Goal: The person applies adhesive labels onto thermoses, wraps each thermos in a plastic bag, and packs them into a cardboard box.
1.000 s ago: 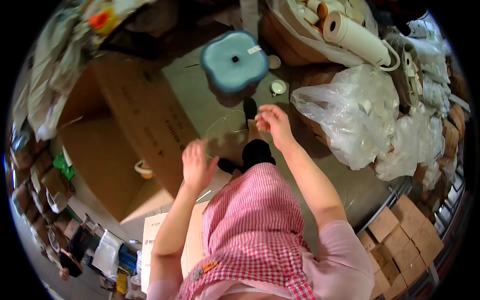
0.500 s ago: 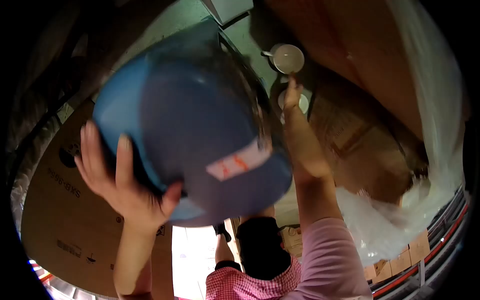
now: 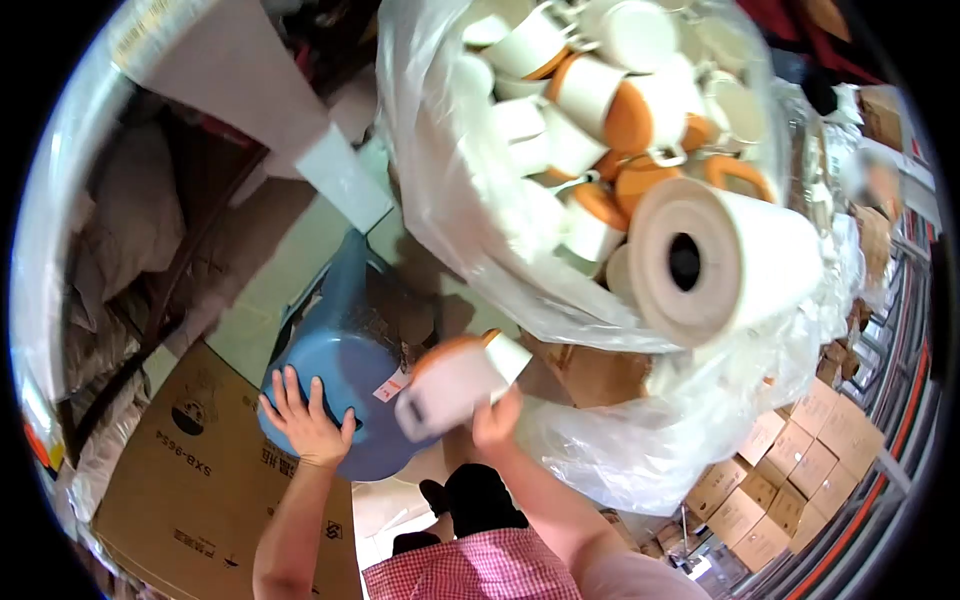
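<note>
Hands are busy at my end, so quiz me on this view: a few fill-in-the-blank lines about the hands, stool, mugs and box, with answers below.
1. The left hand rests with fingers spread on a stool whose colour is ____.
2. The blurred mug is held in the person's ____ hand.
3. The clear plastic bag holds mugs coloured white and ____.
4. The code printed on the cardboard box starts with the letters ____.

Missing words: blue; right; orange; SXB.

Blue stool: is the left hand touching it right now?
Touching. The head view shows the left hand spread on the blue stool, its splayed fingers lying over the seat with no visible gap.
</note>
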`<state>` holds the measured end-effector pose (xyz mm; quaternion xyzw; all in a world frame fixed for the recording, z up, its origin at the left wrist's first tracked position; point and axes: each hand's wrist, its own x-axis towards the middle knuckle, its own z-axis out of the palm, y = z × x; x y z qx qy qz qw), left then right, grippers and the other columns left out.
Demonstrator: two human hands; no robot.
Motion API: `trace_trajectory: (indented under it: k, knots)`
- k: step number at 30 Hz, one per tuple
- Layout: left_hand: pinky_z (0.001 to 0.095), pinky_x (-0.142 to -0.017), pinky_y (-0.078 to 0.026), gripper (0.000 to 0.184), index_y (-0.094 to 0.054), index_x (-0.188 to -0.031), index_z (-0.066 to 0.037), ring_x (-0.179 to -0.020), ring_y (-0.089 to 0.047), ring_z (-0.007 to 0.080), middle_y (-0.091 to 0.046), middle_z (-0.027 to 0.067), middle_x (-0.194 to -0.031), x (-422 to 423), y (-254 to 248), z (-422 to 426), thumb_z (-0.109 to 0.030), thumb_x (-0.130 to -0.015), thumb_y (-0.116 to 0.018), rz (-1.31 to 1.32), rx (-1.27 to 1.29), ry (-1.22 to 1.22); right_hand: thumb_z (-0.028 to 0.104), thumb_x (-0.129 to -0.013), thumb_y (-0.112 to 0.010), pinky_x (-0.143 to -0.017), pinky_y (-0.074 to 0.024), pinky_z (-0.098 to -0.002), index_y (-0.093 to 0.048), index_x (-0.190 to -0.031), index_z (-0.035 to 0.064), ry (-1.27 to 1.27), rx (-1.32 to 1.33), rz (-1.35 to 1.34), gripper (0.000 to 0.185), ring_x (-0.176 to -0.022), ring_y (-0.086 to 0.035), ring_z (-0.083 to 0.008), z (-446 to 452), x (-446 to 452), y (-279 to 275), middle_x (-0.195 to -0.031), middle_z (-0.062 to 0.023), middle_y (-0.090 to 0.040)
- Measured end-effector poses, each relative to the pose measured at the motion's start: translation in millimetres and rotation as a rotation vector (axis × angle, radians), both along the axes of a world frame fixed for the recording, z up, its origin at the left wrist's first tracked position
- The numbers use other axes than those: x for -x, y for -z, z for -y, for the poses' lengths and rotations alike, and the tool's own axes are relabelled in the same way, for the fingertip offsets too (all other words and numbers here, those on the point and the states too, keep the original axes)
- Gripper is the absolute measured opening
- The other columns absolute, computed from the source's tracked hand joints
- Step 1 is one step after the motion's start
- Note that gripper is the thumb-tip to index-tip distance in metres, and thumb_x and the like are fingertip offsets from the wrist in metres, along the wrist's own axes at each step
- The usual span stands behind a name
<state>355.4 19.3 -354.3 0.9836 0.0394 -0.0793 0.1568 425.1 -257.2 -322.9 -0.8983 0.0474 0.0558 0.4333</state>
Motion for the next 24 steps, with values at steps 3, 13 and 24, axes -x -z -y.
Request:
trace_trajectory:
  k: [3,13,24]
  knots:
    - [0.0687,-0.114,-0.008,0.079,-0.041,-0.144,-0.014,-0.147,-0.019,0.0439,-0.024,0.0203,-0.158,-35.0,-56.7,57.6,-0.04,-0.076,-0.072,0.046,-0.006,-0.013,0.013,-0.077,-0.068,-0.077,-0.0516,-0.0431,-0.065,-0.098,0.0007,-0.339,-0.103,0.137,0.025,-0.087,-0.064,-0.0416,48.1,-77.2,-166.8,-0.091,-0.0219,-0.065]
    - [0.0615,-0.116,-0.013,0.08,-0.043,-0.142,-0.014,-0.147,-0.021,0.0378,-0.027,0.0161,-0.157,-71.7,-106.2,38.0,-0.039,-0.074,-0.076,-0.209,0.302,-0.007,0.007,-0.087,-0.066,-0.109,-0.0355,-0.0409,-0.039,-0.14,-0.0048,-0.081,0.369,0.307,0.06,-0.132,-0.041,-0.0318,8.7,-231.7,-297.2,-0.14,-0.022,-0.043]
    - [0.0431,-0.103,-0.044,0.064,-0.044,-0.141,-0.007,-0.125,-0.053,0.0354,-0.059,0.0148,-0.133,-40.0,-105.5,-201.2,-0.036,-0.088,-0.066,-0.775,0.742,-0.347,0.033,-0.061,-0.088,-0.111,-0.0387,-0.047,-0.02,-0.152,0.0085,-0.154,0.785,-0.965,0.116,-0.135,-0.039,-0.0449,-169.8,-159.2,-60.9,-0.153,-0.0289,-0.028]
